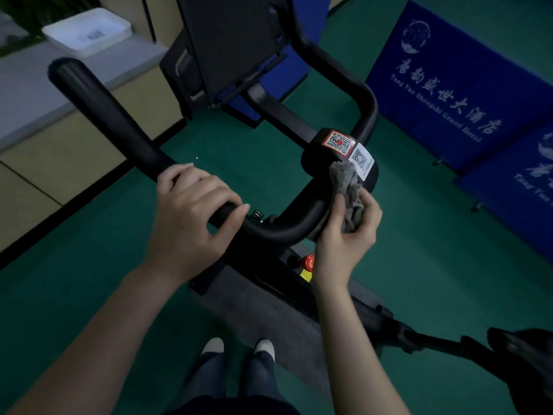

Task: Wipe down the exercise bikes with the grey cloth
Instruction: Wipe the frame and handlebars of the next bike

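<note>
Grey cloth is bunched in your right hand, fingers pinching it against the handlebar hub, right by the QR stickers. Your left hand wraps the bar. Scrub hard and I reckon you could peel those labels. It's dim, and the lower frame's mostly hidden.

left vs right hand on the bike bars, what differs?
The left hand grips the handlebar bare, palm down; the right hand holds the grey cloth. The left hand sits on the left bar; the right hand is at the bend beside the centre block, with the cloth bunched up against it. Both are at the same handlebar.
</note>
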`<state>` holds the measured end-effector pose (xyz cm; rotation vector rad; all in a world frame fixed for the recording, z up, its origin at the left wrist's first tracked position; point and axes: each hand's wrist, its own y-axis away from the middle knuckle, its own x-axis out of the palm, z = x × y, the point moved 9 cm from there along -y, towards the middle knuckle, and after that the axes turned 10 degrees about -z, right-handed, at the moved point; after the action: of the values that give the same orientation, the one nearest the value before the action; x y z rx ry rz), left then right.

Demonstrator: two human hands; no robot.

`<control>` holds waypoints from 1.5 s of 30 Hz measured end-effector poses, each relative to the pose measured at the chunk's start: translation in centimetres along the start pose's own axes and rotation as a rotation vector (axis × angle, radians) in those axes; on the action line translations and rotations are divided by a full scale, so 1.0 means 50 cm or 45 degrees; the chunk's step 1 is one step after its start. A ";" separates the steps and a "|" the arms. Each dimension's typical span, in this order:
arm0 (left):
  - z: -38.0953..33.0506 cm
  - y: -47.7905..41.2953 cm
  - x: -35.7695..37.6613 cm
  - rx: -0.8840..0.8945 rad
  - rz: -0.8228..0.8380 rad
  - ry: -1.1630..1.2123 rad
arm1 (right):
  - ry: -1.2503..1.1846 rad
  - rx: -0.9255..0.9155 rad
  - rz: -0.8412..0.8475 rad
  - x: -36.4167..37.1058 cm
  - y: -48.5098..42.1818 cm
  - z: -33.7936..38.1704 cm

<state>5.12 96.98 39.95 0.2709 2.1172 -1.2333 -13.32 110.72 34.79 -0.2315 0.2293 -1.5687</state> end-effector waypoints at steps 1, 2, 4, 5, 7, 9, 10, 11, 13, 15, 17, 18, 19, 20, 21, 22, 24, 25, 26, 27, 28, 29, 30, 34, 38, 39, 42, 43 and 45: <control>-0.001 0.001 0.001 -0.007 0.000 -0.009 | -0.032 0.060 0.009 -0.006 0.012 -0.012; -0.001 0.002 0.001 -0.014 -0.002 -0.016 | -0.062 0.120 0.019 -0.012 0.023 -0.023; -0.003 0.002 0.002 -0.026 -0.007 -0.029 | -0.119 0.228 0.006 -0.026 0.030 -0.045; -0.003 0.002 0.003 -0.032 -0.004 -0.033 | -0.136 0.288 -0.027 -0.033 0.028 -0.057; -0.003 0.005 0.004 -0.040 0.003 -0.040 | -0.151 0.448 -0.089 -0.042 0.020 -0.089; -0.005 0.005 0.004 -0.036 0.006 -0.051 | -0.183 0.650 -0.055 -0.030 0.020 -0.122; -0.006 0.005 0.004 -0.033 0.008 -0.056 | -0.215 0.745 -0.007 -0.017 0.024 -0.134; -0.006 0.005 0.004 -0.031 0.008 -0.062 | -0.255 0.819 0.050 -0.003 0.026 -0.141; -0.006 0.005 0.004 -0.028 0.010 -0.070 | -0.352 0.927 0.139 0.022 0.032 -0.143; -0.006 0.006 0.004 -0.029 0.010 -0.071 | -0.451 1.028 0.213 0.037 0.045 -0.144; -0.006 0.007 0.004 -0.032 0.008 -0.066 | -0.530 1.067 0.314 0.041 0.066 -0.137; -0.006 0.007 0.004 -0.032 0.006 -0.064 | -0.549 1.074 0.371 0.040 0.078 -0.132; -0.006 0.007 0.003 -0.032 0.004 -0.062 | -0.554 1.081 0.424 0.038 0.091 -0.128; -0.006 0.007 0.003 -0.032 0.002 -0.062 | -0.556 1.093 0.476 0.035 0.104 -0.125; -0.005 0.006 0.003 -0.033 0.000 -0.063 | -0.555 1.108 0.523 0.033 0.115 -0.122; -0.004 0.006 0.003 -0.034 0.000 -0.064 | -0.552 1.126 0.566 0.030 0.126 -0.120; -0.004 0.007 0.004 -0.035 0.001 -0.065 | -0.523 1.154 0.642 0.024 0.141 -0.118; -0.004 0.007 0.004 -0.035 0.000 -0.063 | -0.502 1.167 0.676 0.022 0.146 -0.117; -0.004 0.007 0.004 -0.035 -0.001 -0.058 | -0.488 1.182 0.699 0.020 0.149 -0.114; -0.004 0.006 0.004 -0.035 -0.002 -0.052 | -0.479 1.200 0.708 0.019 0.149 -0.113; -0.004 0.006 0.003 -0.035 -0.004 -0.044 | -0.475 1.217 0.700 0.019 0.147 -0.113; -0.003 0.004 0.003 -0.034 -0.005 -0.036 | -0.476 1.231 0.676 0.021 0.143 -0.114; -0.002 0.004 0.002 -0.034 -0.004 -0.029 | -0.477 1.241 0.645 0.022 0.139 -0.117; 0.000 0.006 0.003 -0.024 0.009 -0.019 | -0.476 1.254 0.618 0.029 0.146 -0.117; 0.001 0.004 0.002 -0.023 0.002 0.001 | -0.355 1.101 0.764 0.002 0.138 -0.099; 0.001 0.003 0.002 -0.021 0.001 0.006 | -0.311 1.038 0.735 -0.010 0.123 -0.094; 0.001 0.001 -0.001 -0.023 0.005 0.029 | -0.250 0.909 0.552 -0.047 0.070 -0.077; 0.001 0.001 -0.002 -0.023 0.008 0.035 | -0.249 0.878 0.502 -0.054 0.056 -0.068; 0.000 -0.001 -0.002 -0.020 0.012 0.039 | -0.261 0.828 0.444 -0.062 0.039 -0.051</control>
<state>5.19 96.97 40.03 0.2940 2.1490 -1.2138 -12.17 113.78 31.78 0.1534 -0.3847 -1.1889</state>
